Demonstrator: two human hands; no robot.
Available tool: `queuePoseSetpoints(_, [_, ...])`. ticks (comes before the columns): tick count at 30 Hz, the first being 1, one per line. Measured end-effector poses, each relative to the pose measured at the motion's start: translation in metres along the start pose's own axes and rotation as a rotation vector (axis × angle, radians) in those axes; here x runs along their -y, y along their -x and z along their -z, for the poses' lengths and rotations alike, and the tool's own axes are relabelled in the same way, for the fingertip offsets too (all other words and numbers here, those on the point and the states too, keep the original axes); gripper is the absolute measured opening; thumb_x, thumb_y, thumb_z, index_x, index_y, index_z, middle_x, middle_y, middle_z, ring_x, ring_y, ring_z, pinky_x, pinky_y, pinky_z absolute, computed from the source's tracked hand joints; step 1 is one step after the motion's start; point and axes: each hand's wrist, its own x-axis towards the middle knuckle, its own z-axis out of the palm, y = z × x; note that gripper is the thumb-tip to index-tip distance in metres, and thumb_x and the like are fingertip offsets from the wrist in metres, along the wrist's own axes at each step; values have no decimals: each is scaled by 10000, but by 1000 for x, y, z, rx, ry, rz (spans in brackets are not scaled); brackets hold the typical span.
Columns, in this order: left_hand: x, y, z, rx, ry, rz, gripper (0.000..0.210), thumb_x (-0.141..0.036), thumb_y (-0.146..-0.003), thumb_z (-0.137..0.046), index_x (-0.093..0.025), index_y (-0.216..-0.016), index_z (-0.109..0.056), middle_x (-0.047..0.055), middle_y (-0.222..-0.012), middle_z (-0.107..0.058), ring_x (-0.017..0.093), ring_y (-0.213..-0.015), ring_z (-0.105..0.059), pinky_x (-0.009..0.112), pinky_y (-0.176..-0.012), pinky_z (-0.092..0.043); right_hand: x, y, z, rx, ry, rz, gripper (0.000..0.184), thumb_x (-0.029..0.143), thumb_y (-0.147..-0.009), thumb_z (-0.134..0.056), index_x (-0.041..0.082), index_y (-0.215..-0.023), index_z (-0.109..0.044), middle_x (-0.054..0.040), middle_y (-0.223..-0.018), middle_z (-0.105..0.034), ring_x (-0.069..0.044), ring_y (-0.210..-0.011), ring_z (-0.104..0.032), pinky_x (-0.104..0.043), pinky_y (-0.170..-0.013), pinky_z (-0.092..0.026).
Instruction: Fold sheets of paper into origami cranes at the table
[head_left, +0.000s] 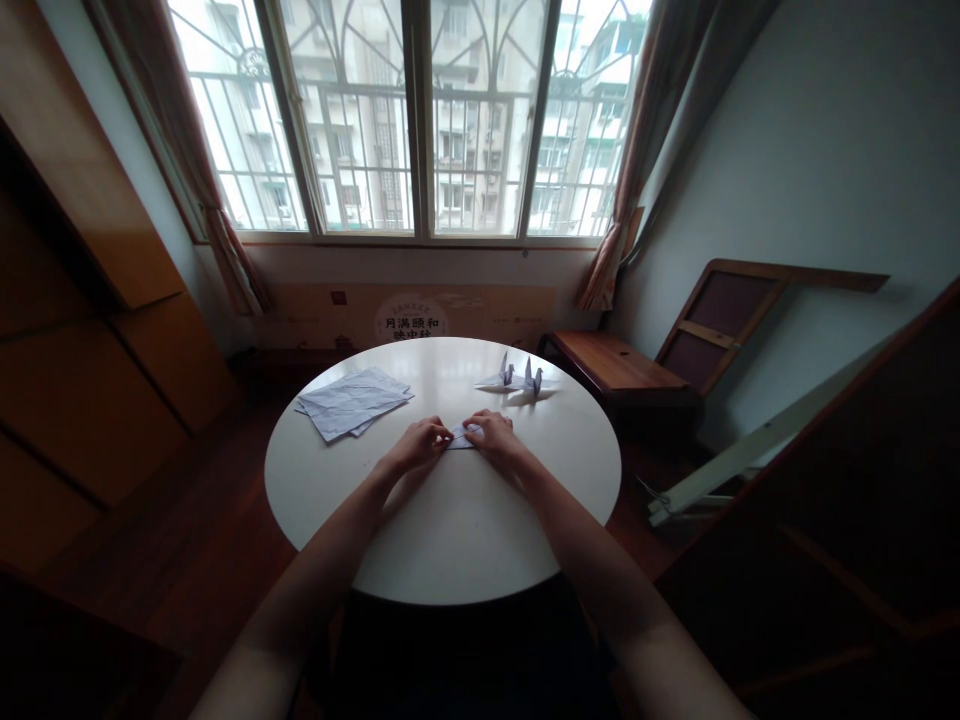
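Observation:
A small folded sheet of paper (463, 440) lies on the white round table (465, 540) between my hands. My left hand (420, 442) pinches its left edge, with thumb and fingers close together. From the right, my right hand (491, 432) grips the paper with bent fingers near its upper part. Behind my right hand stand two folded paper cranes (533, 380), side by side with wings spread. At the left of the table lies a stack of creased paper sheets (356, 402).
A wooden bench (615, 360) stands beyond the table's right side, with a wooden frame panel (712, 320) behind it. A printed cardboard box (315, 310) lies under the barred window. Wooden cabinets (142, 390) line the left wall.

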Motion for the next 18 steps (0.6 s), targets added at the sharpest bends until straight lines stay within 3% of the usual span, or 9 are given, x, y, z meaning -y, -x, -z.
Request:
queuePoseSetpoints(8, [2, 2, 10, -54, -65, 99, 192, -243, -829, -580, -238, -870, -767, 39, -954, -666, 164, -821, -623, 255, -764, -471, -5, -4, -2, -17, 19, -103, 298, 390, -866, -571, 289, -1119, -690, -69, -1246, -588, -277, -1162, -493, -426, -983, -310])
queuePoseSetpoints(18, [1, 4, 16, 11, -30, 109, 139, -245, -764, -621, -214, -804, -750, 22, -900, -676, 154, -775, -625, 228, -670, -455, -6, -4, -2, -6, 20, -99, 308, 393, -866, -557, 285, -1125, -685, -73, -1256, -585, -288, -1175, -483, -458, -1007, -295])
